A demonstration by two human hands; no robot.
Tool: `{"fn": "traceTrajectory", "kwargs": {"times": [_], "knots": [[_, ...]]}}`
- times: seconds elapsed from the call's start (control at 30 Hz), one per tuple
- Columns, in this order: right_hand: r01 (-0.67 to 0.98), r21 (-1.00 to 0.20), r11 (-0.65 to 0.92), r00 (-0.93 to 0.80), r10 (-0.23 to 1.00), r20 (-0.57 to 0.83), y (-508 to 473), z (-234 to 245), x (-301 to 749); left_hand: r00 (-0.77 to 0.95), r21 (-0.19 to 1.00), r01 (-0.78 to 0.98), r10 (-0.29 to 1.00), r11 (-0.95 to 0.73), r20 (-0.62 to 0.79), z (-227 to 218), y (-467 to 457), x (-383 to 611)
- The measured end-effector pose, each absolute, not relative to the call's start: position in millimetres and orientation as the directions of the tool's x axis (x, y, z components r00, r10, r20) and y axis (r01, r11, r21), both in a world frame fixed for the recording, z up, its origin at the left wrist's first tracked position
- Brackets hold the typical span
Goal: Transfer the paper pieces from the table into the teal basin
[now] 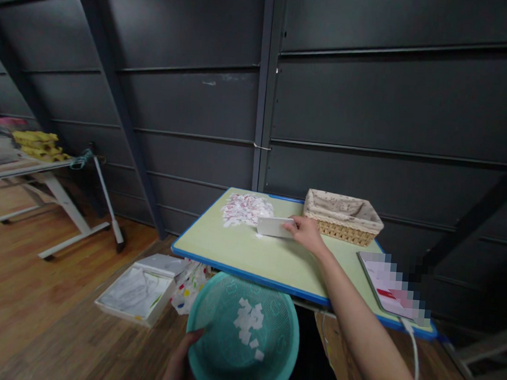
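My right hand (307,233) is closed on one end of a flat white rectangular board (273,227), held on edge over the pale green tabletop (231,248). Just beyond its left end lies a heap of small white and pinkish paper pieces (245,209). Below the table's front edge, my left hand (189,344) grips the left rim of a round teal plastic basket (286,356). Several white square paper pieces (250,318) lie inside that basket. The left fingers are partly hidden by the rim.
A lined wicker basket (342,229) stands at the table's back right, with a tablet (392,289) and its white cable (414,349) nearby. On the floor at left sits an open white box (135,292). Another table (40,167) is farther left; dark metal panels (189,109) rise behind.
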State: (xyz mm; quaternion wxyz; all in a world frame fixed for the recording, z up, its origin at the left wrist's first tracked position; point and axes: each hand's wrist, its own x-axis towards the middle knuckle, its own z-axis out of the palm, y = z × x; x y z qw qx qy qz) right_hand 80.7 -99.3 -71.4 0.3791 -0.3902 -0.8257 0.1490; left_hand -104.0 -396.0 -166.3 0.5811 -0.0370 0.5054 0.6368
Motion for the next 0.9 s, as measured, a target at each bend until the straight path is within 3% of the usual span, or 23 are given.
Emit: {"fn": "traceTrajectory", "kwargs": {"times": [0.13,0.33,0.47,0.67,0.8,0.9], "knots": [[0.485,-0.595,0.641,-0.403,0.768,0.498,-103.9,-68.7,80.1,-0.203,0.469,-0.856,0.693,0.217,-0.691,-167.8,-396.0,-111.1],[0.39,-0.712,0.584,-0.42,0.801,0.427,-104.3,-69.0,80.4,-0.316,0.576,-0.799,0.692,0.176,-0.649,-168.8,-397.8,-102.0],[0.305,-0.796,0.522,-0.406,0.828,0.388,-102.6,-70.0,80.2,-0.299,0.565,-0.805,0.699,0.181,-0.65,-167.5,-395.8,-103.7],[0.319,-0.799,0.511,-0.37,0.843,0.391,-102.8,-69.0,80.4,-0.333,0.594,-0.787,0.696,0.167,-0.636,-166.6,-395.4,-103.0],[0.302,-0.803,0.514,-0.384,0.836,0.391,-104.6,-67.9,81.6,-0.267,0.52,-0.835,0.693,0.181,-0.67,-165.8,-396.2,-101.3],[0.315,-0.785,0.534,-0.403,0.824,0.399,-104.5,-69.1,81.9,-0.313,0.551,-0.82,0.685,0.155,-0.658,-167.0,-395.9,-101.3]]}}
